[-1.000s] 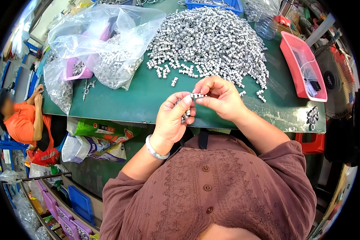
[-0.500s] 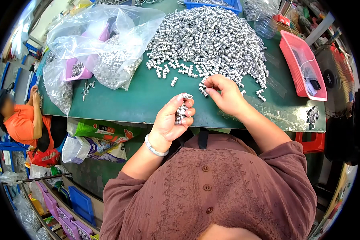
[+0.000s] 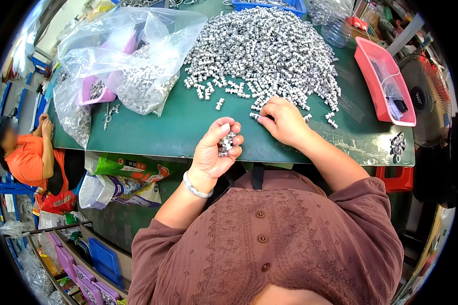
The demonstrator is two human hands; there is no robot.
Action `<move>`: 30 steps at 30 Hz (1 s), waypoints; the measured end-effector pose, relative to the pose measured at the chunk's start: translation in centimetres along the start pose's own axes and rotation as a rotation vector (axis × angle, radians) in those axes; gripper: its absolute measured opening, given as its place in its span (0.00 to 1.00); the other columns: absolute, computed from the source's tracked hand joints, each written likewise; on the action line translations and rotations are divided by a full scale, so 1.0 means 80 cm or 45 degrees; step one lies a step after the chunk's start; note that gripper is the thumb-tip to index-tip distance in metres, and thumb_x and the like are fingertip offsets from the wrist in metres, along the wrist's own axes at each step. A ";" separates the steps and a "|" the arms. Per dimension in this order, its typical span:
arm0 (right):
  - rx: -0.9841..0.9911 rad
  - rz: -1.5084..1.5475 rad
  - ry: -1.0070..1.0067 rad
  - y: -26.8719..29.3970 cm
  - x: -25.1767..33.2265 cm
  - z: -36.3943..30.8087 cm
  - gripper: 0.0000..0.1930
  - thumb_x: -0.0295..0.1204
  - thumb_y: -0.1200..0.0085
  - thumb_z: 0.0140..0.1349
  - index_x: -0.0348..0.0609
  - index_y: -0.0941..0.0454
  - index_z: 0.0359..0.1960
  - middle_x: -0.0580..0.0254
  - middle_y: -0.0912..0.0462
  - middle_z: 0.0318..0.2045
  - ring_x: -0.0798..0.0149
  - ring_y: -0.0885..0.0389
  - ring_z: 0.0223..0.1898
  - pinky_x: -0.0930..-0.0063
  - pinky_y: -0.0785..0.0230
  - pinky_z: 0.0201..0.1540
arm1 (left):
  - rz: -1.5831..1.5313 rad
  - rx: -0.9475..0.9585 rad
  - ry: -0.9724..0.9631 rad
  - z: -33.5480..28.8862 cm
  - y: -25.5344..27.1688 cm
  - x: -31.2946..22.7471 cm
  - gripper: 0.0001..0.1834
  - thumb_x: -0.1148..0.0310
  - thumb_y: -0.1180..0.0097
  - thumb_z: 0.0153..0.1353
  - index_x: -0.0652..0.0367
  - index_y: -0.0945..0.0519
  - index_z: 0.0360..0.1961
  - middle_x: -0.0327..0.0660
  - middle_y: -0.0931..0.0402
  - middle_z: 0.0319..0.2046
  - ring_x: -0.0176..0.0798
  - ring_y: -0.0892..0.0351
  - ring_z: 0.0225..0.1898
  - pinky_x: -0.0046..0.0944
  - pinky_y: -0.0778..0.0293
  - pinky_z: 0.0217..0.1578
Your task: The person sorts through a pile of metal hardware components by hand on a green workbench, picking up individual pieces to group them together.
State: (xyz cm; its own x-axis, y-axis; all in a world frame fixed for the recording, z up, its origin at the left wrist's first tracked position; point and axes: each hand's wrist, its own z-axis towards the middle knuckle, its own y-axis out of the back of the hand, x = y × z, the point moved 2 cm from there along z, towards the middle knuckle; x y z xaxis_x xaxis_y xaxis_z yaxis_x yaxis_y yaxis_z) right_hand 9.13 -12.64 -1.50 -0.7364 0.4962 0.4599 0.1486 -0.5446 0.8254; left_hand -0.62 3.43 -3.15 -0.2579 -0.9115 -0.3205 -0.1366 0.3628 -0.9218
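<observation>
My left hand point(image 3: 211, 150) is curled, palm up, around a clutch of small silver metal fittings point(image 3: 226, 144) above the table's near edge. Its thumb and forefinger tips come together over them. To the right, my right hand point(image 3: 286, 122) pinches one ribbed metal fitting point(image 3: 255, 116) between thumb and fingers, low over the green table point(image 3: 188, 129). Just beyond it spreads a large heap of the same fittings point(image 3: 264, 51). One loose fitting point(image 3: 220, 104) lies apart from the heap, between my two hands and farther back.
At the left, a clear plastic bag point(image 3: 155, 76) of small parts lies by purple scoops point(image 3: 107, 94). A pink basket point(image 3: 371, 81) and a fan point(image 3: 422, 99) stand right. Dark rings point(image 3: 397, 147) sit at the near right corner. A co-worker in orange point(image 3: 30, 157) sits far left.
The fitting that stood up between my left thumb and forefinger no longer shows there. My right hand has come slightly nearer, drawing a fitting out from the heap's edge.
</observation>
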 end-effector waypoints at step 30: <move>-0.011 0.070 -0.029 0.008 -0.006 0.006 0.10 0.27 0.44 0.46 0.40 0.25 0.33 0.54 0.28 0.29 0.52 0.28 0.35 0.63 0.35 0.38 | -0.110 0.013 0.120 0.004 -0.014 0.005 0.07 0.64 0.54 0.61 0.55 0.29 0.36 0.37 0.33 0.29 0.31 0.36 0.23 0.25 0.38 0.16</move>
State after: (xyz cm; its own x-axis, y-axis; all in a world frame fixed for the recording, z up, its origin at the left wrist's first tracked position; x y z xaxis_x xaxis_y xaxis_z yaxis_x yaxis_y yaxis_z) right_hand 9.89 -12.94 -1.04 -0.7118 0.4806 0.5122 0.1827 -0.5775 0.7957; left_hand -0.30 2.62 -2.32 -0.3342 -0.9168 -0.2184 -0.1528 0.2814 -0.9473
